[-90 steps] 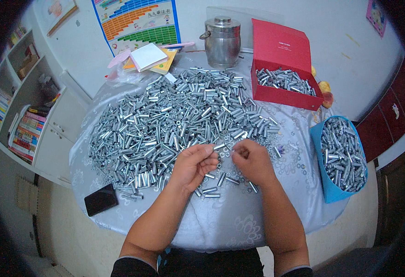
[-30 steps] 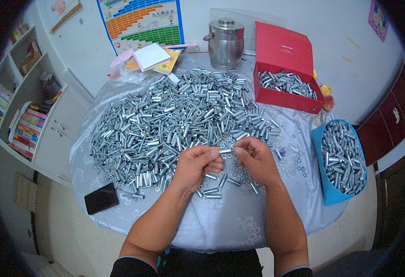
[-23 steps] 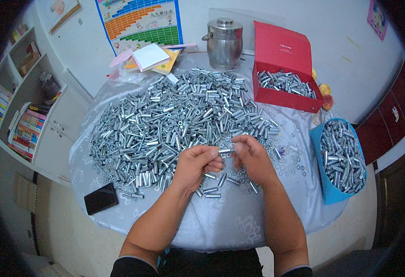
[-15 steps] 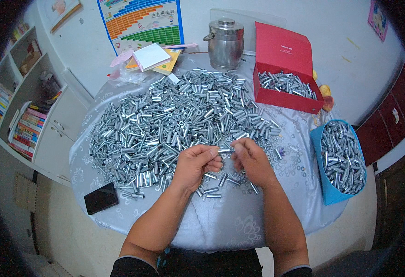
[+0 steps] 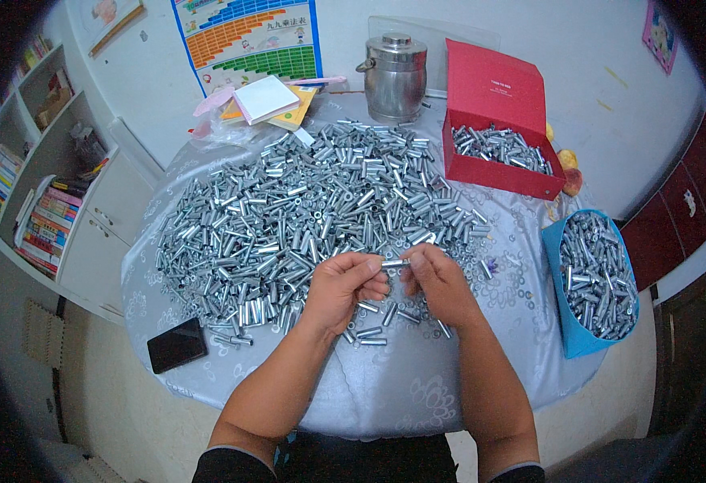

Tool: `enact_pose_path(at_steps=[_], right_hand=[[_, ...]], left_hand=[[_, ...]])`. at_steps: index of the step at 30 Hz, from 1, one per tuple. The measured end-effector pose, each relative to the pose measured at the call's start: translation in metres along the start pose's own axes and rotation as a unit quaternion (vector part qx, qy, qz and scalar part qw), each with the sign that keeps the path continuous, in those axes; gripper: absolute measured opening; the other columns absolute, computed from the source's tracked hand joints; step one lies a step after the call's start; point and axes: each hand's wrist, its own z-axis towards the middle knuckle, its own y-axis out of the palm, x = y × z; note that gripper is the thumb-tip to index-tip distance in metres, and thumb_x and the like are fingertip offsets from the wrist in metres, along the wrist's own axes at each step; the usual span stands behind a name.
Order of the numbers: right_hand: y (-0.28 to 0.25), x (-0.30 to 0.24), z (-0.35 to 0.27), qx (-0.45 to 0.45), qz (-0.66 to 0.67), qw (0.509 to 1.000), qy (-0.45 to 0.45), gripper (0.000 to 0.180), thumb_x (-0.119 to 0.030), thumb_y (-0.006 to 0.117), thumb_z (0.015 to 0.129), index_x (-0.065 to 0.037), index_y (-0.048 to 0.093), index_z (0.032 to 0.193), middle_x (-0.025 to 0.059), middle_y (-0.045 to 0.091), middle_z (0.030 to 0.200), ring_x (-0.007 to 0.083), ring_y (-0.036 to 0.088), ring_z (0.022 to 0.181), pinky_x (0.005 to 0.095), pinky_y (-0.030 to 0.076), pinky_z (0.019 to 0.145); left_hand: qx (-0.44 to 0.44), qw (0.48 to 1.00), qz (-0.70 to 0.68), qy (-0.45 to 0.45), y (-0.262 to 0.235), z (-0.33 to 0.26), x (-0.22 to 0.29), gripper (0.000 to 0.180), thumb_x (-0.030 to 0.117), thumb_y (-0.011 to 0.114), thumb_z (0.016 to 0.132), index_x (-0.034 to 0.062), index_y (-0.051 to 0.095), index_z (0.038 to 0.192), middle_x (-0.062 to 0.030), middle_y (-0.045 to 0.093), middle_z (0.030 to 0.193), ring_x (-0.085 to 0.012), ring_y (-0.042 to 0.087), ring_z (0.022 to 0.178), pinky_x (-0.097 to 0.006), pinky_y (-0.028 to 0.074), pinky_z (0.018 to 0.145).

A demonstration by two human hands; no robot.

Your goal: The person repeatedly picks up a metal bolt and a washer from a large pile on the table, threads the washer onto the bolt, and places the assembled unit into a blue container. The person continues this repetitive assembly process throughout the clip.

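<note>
Between my two hands lies a small silvery metal sleeve (image 5: 394, 263), roughly level. My left hand (image 5: 347, 288) pinches its left end between thumb and index finger. At its right end, the fingers of my right hand (image 5: 438, 282) are closed on it; their tips are partly hidden, so any smaller part there cannot be made out. Just beyond and to the left spreads a broad heap of metal sleeves, bolts and washers (image 5: 289, 209). Several loose sleeves (image 5: 373, 332) lie on the cloth under and in front of my hands.
A blue bin (image 5: 564, 290) full of assembled metal pieces stands at the right. Behind it is an open red box (image 5: 504, 187) with more pieces. A steel pot (image 5: 396, 80) and notebooks (image 5: 266, 100) are at the back; a black phone (image 5: 177, 346) lies at the table's left edge.
Both hands keep hold of the sleeve in nearly the same place. The sleeve looks slightly more level, and the whole view has shifted a little.
</note>
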Motion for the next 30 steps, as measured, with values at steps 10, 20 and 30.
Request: enact_pose_path(at_steps=[10, 20, 30], right_hand=[[0.001, 0.004, 0.002, 0.008, -0.025, 1.000, 0.000, 0.034, -0.030, 0.050, 0.098, -0.003, 0.059, 0.080, 0.0038, 0.057, 0.067, 0.0122, 0.055, 0.061, 0.0283, 0.045, 0.056], [-0.004, 0.007, 0.002, -0.010, -0.069, 0.998, 0.005, 0.035, -0.033, 0.051, 0.097, -0.002, 0.060, 0.085, 0.0038, 0.058, 0.067, 0.0122, 0.054, 0.058, 0.0284, 0.044, 0.055], [0.012, 0.010, 0.003, 0.048, 0.017, 0.998, -0.040, 0.040, -0.034, 0.051, 0.098, -0.001, 0.060, 0.077, 0.0047, 0.058, 0.064, 0.0106, 0.054, 0.055, 0.0272, 0.043, 0.051]], left_hand=[[-0.007, 1.000, -0.008, -0.003, -0.001, 0.000, -0.001, 0.016, 0.012, 0.066, 0.088, -0.0015, 0.066, 0.096, -0.0104, 0.068, 0.080, -0.0162, 0.067, 0.065, -0.026, 0.056, 0.058], [-0.007, 1.000, -0.004, 0.001, 0.000, -0.001, -0.001, 0.016, 0.013, 0.065, 0.089, -0.0013, 0.066, 0.096, -0.0102, 0.068, 0.080, -0.0158, 0.067, 0.065, -0.026, 0.056, 0.058], [-0.001, 1.000, -0.007, 0.000, 0.000, 0.001, -0.002, 0.016, 0.012, 0.064, 0.089, -0.0016, 0.065, 0.096, -0.0101, 0.068, 0.079, -0.0159, 0.066, 0.064, -0.026, 0.056, 0.057]])
